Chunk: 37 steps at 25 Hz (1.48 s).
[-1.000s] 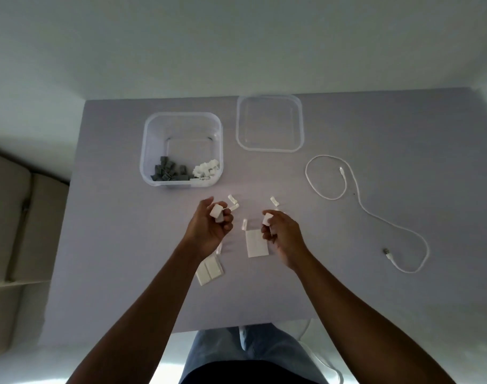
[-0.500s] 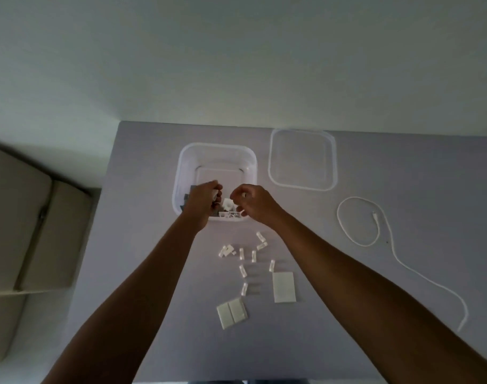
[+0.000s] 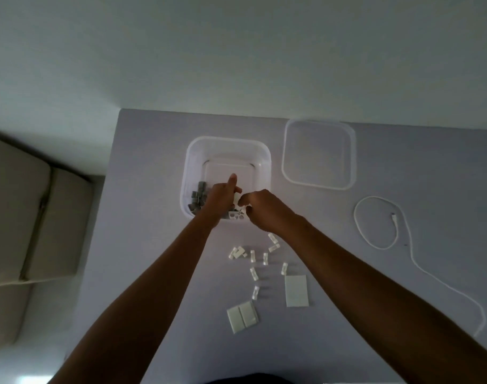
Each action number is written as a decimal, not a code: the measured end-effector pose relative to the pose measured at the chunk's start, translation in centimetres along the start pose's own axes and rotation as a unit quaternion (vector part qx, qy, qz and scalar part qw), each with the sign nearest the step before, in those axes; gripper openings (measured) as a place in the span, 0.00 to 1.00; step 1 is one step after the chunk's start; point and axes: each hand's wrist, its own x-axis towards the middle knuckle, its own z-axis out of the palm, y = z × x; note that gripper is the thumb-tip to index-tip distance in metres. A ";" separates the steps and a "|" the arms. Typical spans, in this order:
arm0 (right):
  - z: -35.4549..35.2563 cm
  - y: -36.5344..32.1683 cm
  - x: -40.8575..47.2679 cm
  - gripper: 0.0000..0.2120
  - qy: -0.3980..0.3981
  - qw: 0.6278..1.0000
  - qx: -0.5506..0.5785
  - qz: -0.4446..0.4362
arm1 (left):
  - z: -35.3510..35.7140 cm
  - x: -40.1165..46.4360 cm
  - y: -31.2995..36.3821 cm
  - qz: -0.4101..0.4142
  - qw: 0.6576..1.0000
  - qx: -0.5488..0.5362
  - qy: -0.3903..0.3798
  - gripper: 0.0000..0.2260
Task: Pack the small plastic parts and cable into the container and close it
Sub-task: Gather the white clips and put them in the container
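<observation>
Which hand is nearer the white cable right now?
The right hand. It sits over the container's near right corner, on the side toward the cable, still clearly apart from it. The left hand is further left, over the grey parts.

Both hands reach into the clear container on the table.

Container is set left of lid; cable lies right; small parts are scattered nearer, before container.

open clear container, white cable looped
</observation>
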 end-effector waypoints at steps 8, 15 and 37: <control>0.4 2.7 -5.7 0.08 0.330 0.931 0.151 0.034 | 0.4 -1.4 -0.6 0.156 0.969 0.189 0.017 0.24; 7.8 6.1 -10.0 0.34 0.050 0.993 0.009 0.107 | 3.0 -8.4 -5.2 0.399 0.874 0.263 0.085 0.04; 12.2 4.2 -10.7 0.06 0.128 0.988 0.010 0.083 | 4.9 -8.5 -12.8 0.022 0.997 -0.068 -0.005 0.08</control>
